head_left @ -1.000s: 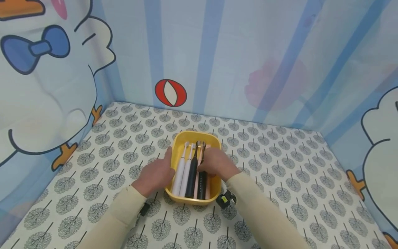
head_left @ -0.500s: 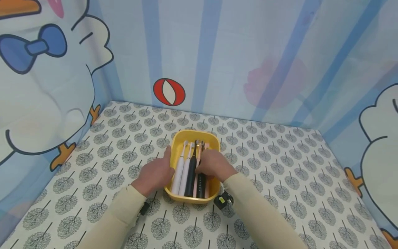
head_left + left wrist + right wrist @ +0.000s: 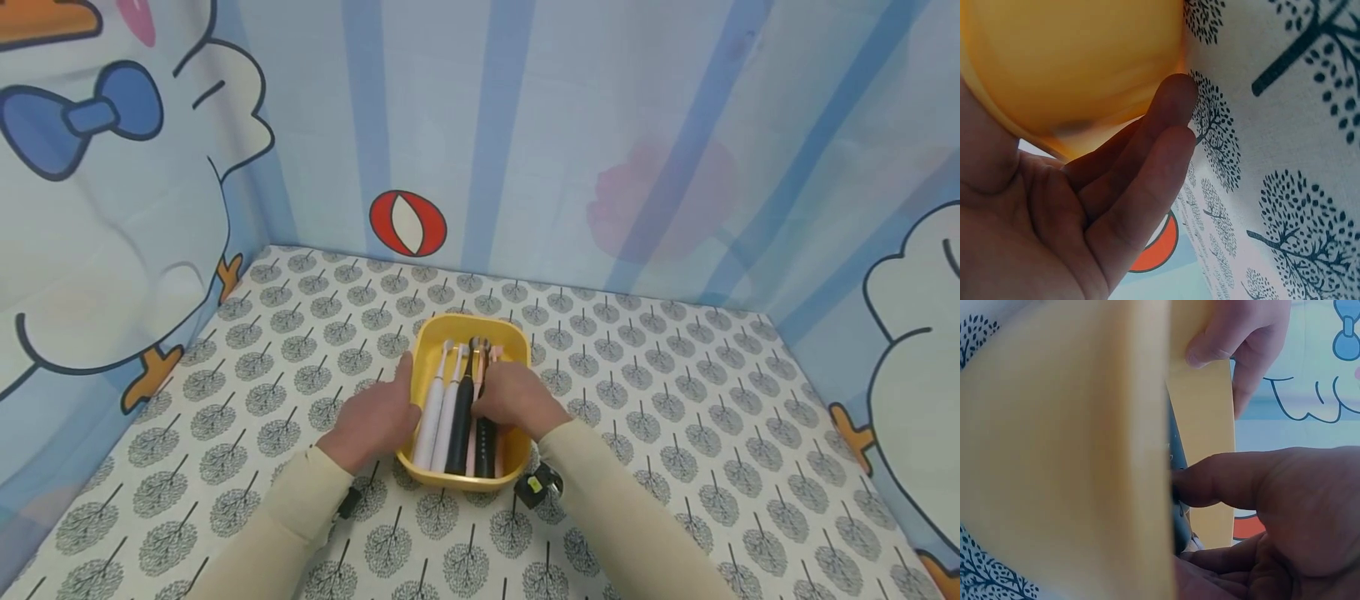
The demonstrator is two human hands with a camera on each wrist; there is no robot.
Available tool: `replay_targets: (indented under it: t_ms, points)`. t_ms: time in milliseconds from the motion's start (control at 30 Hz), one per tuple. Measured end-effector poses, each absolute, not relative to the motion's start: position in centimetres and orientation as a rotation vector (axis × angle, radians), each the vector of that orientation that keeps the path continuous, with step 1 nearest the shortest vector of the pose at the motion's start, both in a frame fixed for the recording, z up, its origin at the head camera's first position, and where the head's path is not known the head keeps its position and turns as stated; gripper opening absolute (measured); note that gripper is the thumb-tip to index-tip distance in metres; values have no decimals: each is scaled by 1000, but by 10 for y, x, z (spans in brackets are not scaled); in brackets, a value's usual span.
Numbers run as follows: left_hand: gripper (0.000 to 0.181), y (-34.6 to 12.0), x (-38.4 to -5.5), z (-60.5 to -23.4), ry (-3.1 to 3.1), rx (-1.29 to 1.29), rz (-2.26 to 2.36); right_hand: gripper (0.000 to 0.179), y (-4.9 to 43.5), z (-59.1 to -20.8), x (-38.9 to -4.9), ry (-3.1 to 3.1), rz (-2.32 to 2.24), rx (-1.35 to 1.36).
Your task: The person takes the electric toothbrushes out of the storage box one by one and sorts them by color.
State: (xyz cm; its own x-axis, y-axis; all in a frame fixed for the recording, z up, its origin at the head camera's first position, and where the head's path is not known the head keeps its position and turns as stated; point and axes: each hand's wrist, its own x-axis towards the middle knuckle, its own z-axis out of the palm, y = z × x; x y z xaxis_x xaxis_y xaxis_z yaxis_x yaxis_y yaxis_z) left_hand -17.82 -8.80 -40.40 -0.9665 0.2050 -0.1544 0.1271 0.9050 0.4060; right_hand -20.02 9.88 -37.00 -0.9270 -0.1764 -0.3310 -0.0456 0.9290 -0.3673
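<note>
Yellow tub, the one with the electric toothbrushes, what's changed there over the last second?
Very little: the right hand has eased slightly toward the near end of the yellow tub, still holding the dotted black toothbrush. Nothing was visibly picked up or let go. The left hand stays on the tub's left side, and the white toothbrushes and plain black toothbrush keep their places.

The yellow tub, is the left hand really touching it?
Touching. The right wrist view shows the left hand gripping the wall of the yellow tub, its thumb against the inside.
</note>
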Motion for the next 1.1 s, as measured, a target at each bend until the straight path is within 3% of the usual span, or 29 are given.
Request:
replay_targets:
  t_ms: [833,1100]
  points:
    - [80,-82,-181,-405,2835,208,607,17,115,-352,-187,2861,-732,-60]
    - [79,-85,-175,-402,2879,244,594,40,125,-340,-176,2960,-974,-63]
